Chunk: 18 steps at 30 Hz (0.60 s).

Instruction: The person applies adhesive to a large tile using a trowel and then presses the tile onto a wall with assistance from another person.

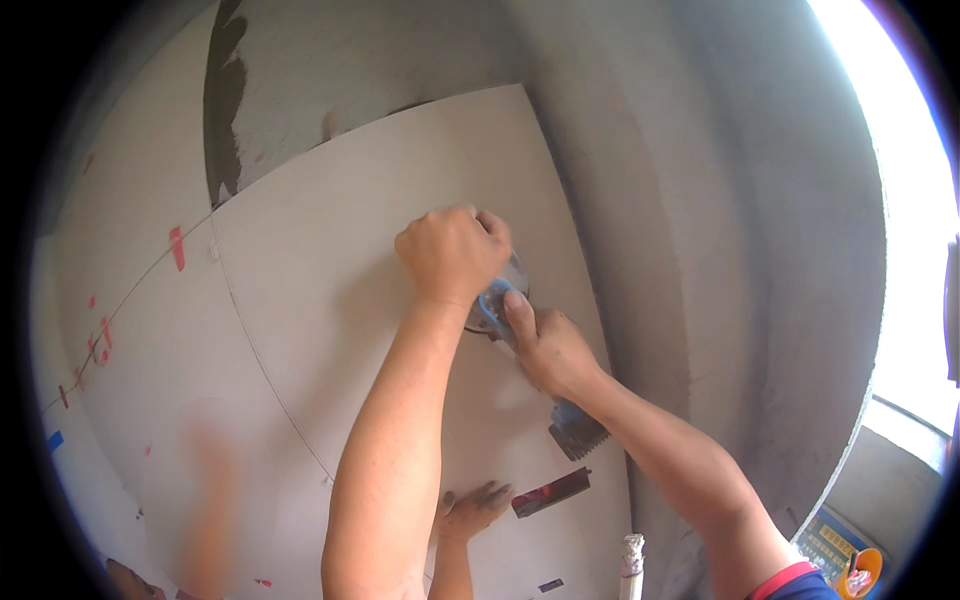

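Note:
A cordless power tool with a round pad, which looks like a tile vibrator [492, 305], is against a large pale wall tile [480, 150]. Around its body my right hand [550, 345] is closed, thumb along the blue part; its dark ribbed end [578, 430] sticks out below. My left hand [455, 255] makes a fist at the tool's upper left, over the round pad. That fist hides the part it grips. Lower down, a co-worker's hand [475, 510] lies on the tile beside a dark and red bar [552, 492].
Red clips [177, 249] sit along the tile joints at left. Another blurred arm [215, 470] reaches up at lower left. A grey wall corner [640, 250] borders the tile. A white pole [631, 570] stands at the bottom; an orange bucket [872, 572] is at lower right.

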### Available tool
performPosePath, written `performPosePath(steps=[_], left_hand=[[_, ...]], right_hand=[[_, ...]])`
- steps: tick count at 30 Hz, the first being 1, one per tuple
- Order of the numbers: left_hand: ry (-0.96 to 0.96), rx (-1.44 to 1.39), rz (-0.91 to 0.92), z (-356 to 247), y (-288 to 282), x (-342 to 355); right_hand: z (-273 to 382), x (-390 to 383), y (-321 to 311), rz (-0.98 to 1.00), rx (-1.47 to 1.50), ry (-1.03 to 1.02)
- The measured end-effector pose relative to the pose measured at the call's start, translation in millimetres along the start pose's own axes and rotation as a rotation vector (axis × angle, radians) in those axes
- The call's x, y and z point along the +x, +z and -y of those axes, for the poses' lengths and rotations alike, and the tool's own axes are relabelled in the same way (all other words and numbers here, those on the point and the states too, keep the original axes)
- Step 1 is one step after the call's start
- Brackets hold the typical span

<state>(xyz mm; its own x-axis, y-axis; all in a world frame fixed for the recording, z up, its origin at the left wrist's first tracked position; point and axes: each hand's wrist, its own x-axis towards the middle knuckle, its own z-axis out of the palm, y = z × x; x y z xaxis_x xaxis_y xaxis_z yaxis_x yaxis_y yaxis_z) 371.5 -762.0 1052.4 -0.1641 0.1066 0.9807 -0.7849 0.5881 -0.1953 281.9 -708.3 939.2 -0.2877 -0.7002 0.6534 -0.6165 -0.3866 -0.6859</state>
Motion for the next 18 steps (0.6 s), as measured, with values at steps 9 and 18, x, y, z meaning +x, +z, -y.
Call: performPosePath(steps=[9,18], left_hand=[[-0.038,0.041,0.007,-7,15,50],[-0.052,0.014,-0.052,-12,15,106]], right_hand=[[20,36,-30,-0.014,0.053,-0.012],[52,72,-67,-0.030,0.000,-0.073]])
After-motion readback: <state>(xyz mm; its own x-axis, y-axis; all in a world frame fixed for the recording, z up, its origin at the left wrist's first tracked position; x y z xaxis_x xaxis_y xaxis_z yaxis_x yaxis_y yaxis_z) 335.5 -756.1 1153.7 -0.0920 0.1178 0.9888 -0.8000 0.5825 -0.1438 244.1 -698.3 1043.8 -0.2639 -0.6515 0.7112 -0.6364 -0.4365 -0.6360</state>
